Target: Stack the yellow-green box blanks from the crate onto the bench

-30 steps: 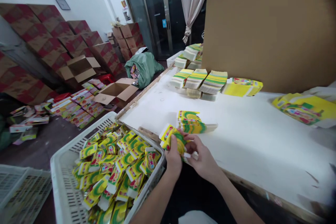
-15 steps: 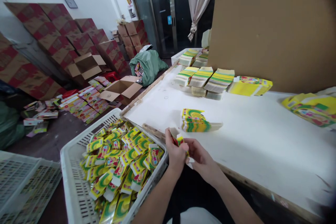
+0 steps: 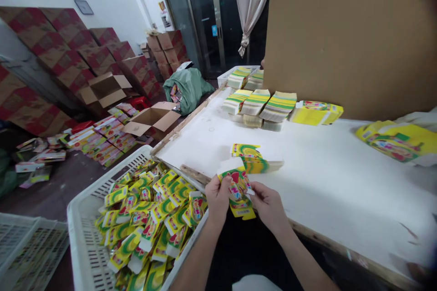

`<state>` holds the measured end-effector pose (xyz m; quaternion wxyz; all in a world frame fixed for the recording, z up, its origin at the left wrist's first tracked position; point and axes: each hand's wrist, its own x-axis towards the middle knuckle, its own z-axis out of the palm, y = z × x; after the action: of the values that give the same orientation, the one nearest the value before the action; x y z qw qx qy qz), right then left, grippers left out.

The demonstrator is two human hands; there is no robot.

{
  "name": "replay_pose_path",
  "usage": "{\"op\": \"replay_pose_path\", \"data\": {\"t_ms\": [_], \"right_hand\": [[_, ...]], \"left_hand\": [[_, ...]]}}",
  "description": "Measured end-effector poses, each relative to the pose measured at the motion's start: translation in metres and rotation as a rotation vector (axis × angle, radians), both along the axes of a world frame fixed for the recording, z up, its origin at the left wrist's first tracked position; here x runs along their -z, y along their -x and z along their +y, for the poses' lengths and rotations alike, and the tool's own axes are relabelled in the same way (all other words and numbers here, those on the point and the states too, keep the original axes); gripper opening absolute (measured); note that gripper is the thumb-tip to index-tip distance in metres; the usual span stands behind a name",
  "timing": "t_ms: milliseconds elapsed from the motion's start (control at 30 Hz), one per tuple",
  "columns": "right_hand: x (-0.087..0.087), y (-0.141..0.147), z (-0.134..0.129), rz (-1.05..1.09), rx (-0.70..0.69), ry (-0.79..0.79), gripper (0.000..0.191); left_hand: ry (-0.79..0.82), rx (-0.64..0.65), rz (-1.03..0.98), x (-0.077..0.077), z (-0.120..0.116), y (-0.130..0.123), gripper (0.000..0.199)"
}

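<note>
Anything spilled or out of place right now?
Yes: at the picture's left, loose packages lie scattered on the floor, unlike the stacked pink boxes beside them. The held carton shows no obvious damage.

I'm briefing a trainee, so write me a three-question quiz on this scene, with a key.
1. True or false: the left hand and the right hand both touch the same carton.
2. Choose one: as the person sees it, the basket nearest the left hand stands (a) on the table, (b) left of the table, (c) right of the table.
3. Fill in: the bulging sack beyond the basket is coloured ____.

Key: 1 true; 2 b; 3 green.
</note>
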<state>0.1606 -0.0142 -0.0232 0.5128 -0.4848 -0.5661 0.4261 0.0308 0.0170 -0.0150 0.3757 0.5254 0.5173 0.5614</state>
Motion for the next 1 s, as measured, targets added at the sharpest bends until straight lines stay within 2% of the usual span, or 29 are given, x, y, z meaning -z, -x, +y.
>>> {"op": "replay_pose_path", "data": {"t_ms": [100, 200, 267, 333, 400, 433, 500, 567, 600, 700, 767, 833, 900, 1000], "right_hand": [[-0.001, -0.019, 0.005, -0.236, 0.142, -0.14, 0.028], [-0.007, -0.032, 0.005, -0.552, 0.219, -0.383, 0.029], [-0.011, -0.034, 0.003, -0.697, 0.193, -0.517, 0.03], [-0.013, -0.031, -0.001, -0.762, 0.118, -0.6, 0.033], [-0.014, -0.027, -0.005, -0.759, 0.043, -0.636, 0.039], [-0.014, -0.026, -0.007, -0.724, 0.047, -0.628, 0.042], [-0.012, -0.024, -0.008, -0.552, 0.161, -0.551, 0.053], [-0.011, -0.021, -0.008, -0.277, 0.277, -0.381, 0.067], [-0.01, -0.019, -0.007, -0.128, 0.278, -0.269, 0.07], [-0.011, -0.01, -0.005, 0.257, 0.071, 0.051, 0.056], [-0.012, -0.004, -0.004, 0.417, -0.024, 0.16, 0.048], [-0.013, 0.001, -0.003, 0.483, -0.027, 0.198, 0.047], [-0.012, 0.002, -0.003, 0.467, -0.009, 0.199, 0.048], [-0.009, -0.001, -0.006, 0.297, -0.041, 0.094, 0.052]], "left_hand": [[-0.073, 0.059, 0.06, -0.018, 0.001, 0.008, 0.021], [-0.266, 0.048, 0.193, -0.049, -0.005, 0.018, 0.049], [-0.273, 0.163, 0.411, -0.065, -0.009, 0.021, 0.068], [-0.188, 0.325, 0.609, -0.068, -0.01, 0.021, 0.09], [-0.083, 0.457, 0.679, -0.058, -0.008, 0.018, 0.094], [-0.043, 0.495, 0.677, -0.05, -0.007, 0.017, 0.085], [-0.007, 0.508, 0.654, -0.035, -0.006, 0.014, 0.063], [-0.026, 0.481, 0.646, -0.024, -0.009, 0.01, 0.054], [-0.043, 0.48, 0.648, -0.022, -0.012, 0.008, 0.055], [-0.104, 0.546, 0.622, -0.021, -0.021, 0.001, 0.066], [-0.147, 0.57, 0.603, -0.022, -0.025, -0.003, 0.072], [-0.163, 0.565, 0.611, -0.022, -0.026, -0.004, 0.067], [-0.159, 0.547, 0.643, -0.02, -0.025, -0.002, 0.054], [-0.126, 0.546, 0.685, -0.016, -0.021, 0.001, 0.045]]}}
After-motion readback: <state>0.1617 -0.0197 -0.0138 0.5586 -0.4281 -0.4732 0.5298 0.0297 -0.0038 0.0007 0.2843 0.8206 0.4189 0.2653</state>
